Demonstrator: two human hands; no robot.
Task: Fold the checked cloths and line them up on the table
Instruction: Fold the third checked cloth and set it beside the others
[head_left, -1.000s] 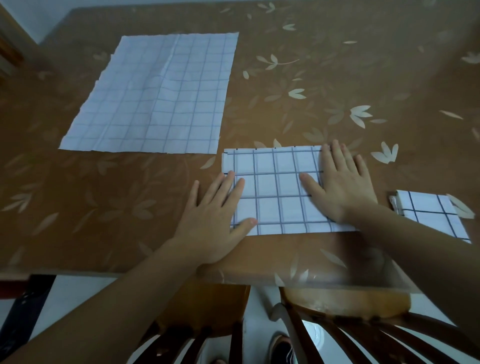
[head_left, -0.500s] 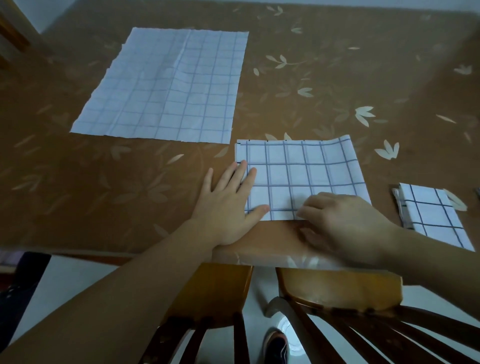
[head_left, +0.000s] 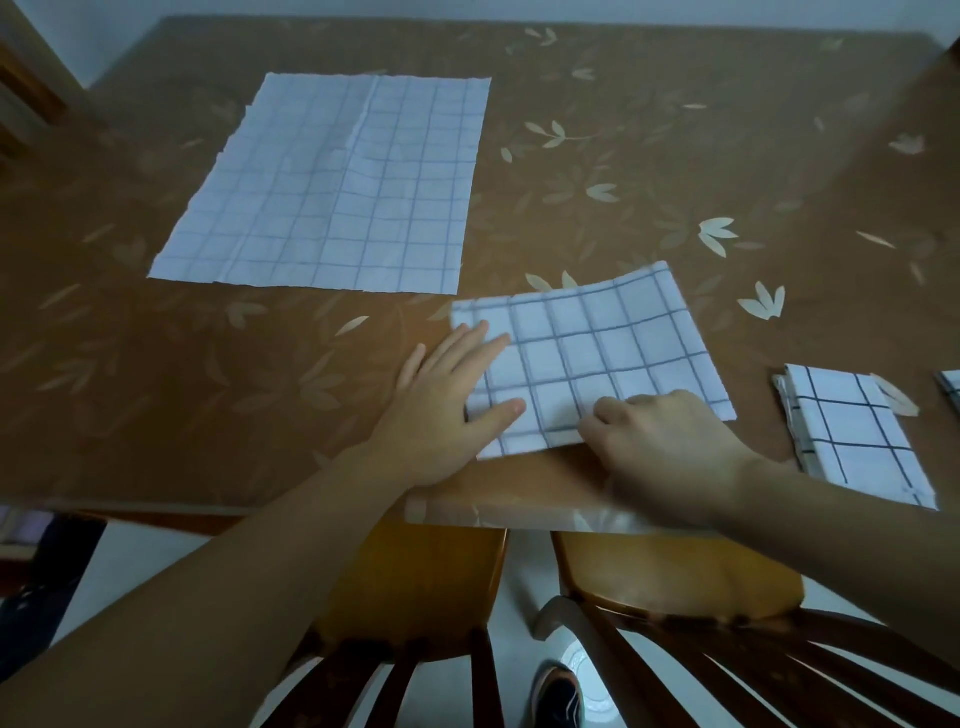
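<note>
- Head view: my left hand (head_left: 447, 402) lies flat, fingers straight, on the half-folded white dark-checked cloth (head_left: 597, 353).
- My right hand (head_left: 670, 457), fingers curled, pinches that cloth's near edge.
- Right of it sits a folded checked cloth (head_left: 852, 436); beyond it, a flat pale checked cloth (head_left: 332, 187).

Table (head_left: 675, 156): brown, leaf-patterned cover.
Far left: flat cloth (head_left: 332, 182), spread open.
Near middle: half-folded cloth (head_left: 597, 353), far right corner lifted.
Near right: folded cloth (head_left: 852, 436).
Right edge: a further cloth's corner (head_left: 951, 384).
</note>
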